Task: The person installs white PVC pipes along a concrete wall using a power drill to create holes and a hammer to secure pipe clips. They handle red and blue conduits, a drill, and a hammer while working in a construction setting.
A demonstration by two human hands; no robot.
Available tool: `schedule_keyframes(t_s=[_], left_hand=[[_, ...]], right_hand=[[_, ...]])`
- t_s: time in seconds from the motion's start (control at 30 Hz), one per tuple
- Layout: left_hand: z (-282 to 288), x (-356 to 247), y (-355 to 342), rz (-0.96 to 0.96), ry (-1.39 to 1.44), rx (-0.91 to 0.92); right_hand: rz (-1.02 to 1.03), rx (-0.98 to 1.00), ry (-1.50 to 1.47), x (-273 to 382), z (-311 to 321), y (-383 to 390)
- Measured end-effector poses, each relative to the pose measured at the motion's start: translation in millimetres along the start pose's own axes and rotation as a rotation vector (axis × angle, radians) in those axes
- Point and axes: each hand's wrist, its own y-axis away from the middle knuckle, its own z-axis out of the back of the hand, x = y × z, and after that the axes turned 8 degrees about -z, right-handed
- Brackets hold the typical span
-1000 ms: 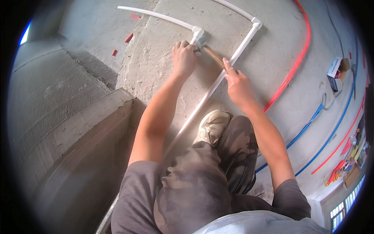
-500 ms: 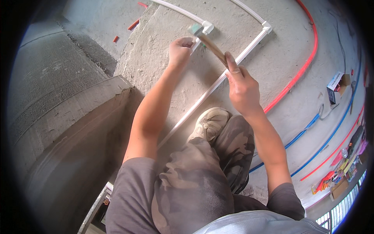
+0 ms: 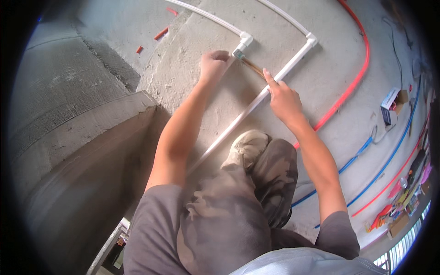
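1. Since the earlier frames the hammer has come down: its head now sits at the white elbow fitting, with the wooden handle lying low across the concrete floor.
2. The right hand is closed around the handle, forefinger stretched along it.
3. The left hand is curled beside the hammer head, pinching something too small to tell.
4. The long white pipe runs under both hands; the red hose curves nearby.

A red conduit and blue conduits curve across the concrete floor beside a small cardboard box.
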Motion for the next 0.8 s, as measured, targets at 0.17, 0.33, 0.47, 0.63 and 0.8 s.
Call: schedule_keyframes(t_s=[0.17,0.33,0.47,0.63,0.8], left_hand=[[-6,7,-6,-0.062,0.026,0.023],[-13,17,9,-0.153,-0.190,0.040],[-15,-1,19,-0.202,-0.332,0.089],[-4,-14,43,-0.354,-0.421,-0.121],[18,-11,95,-0.269,-0.293,-0.179]], right_hand=[[-0.047,-0.058,-0.081,-8,-8,9],[-0.054,-0.092,-0.198,-10,2,30],[-0.053,-0.198,-0.352,-28,8,84],[-0.125,-0.268,-0.378,-54,-8,134],[-0.248,-0.213,-0.342,-34,-7,128]])
